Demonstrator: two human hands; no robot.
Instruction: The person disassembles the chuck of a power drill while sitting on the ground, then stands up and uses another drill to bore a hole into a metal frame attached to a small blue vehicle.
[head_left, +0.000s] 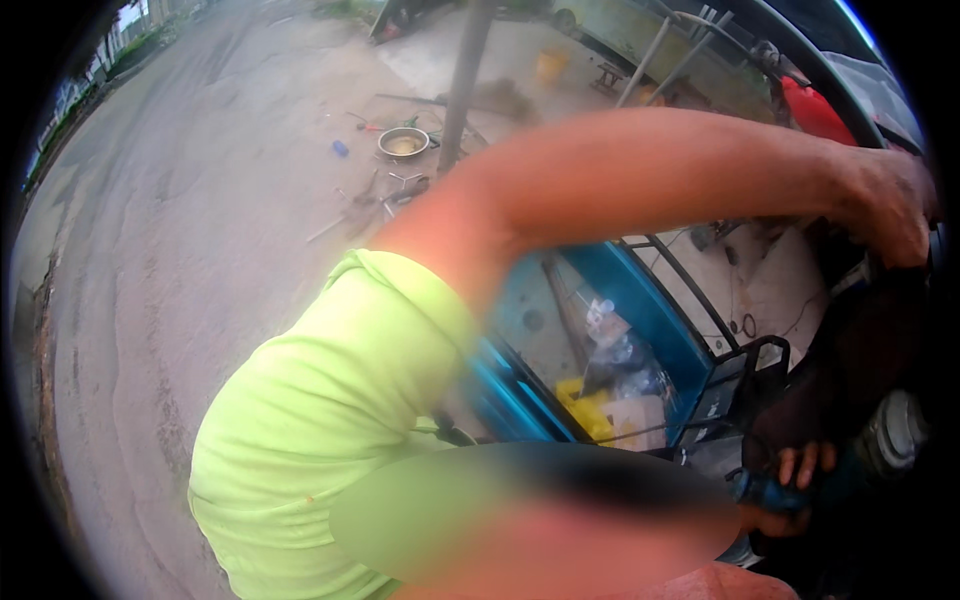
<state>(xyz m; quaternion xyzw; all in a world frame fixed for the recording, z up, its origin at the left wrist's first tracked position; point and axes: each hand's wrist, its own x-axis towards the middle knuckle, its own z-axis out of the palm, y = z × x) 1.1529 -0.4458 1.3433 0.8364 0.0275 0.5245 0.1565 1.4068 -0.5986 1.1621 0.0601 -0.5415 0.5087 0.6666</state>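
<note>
My left arm, in a bright yellow-green sleeve, bends across the view to the upper right. There my left hand (893,205) curls downward against dark parts at the rim of the picture; what its fingers hold is hidden. Low on the right, my right hand (800,478) has its fingers wrapped round a dark-blue rounded body (768,493), its kind unclear in the shadow. Just beyond that hand is a greyish round metal part (897,435), and I cannot tell whether the two are joined. A blurred patch covers the lower middle.
Below my left forearm is a blue open cargo bed (655,310) with plastic bags (625,365) and a yellow item (583,408). A black metal frame (765,350) adjoins it. On the ground lie a metal bowl (403,143) and tools; a post (465,85) and yellow bucket (551,65) stand behind.
</note>
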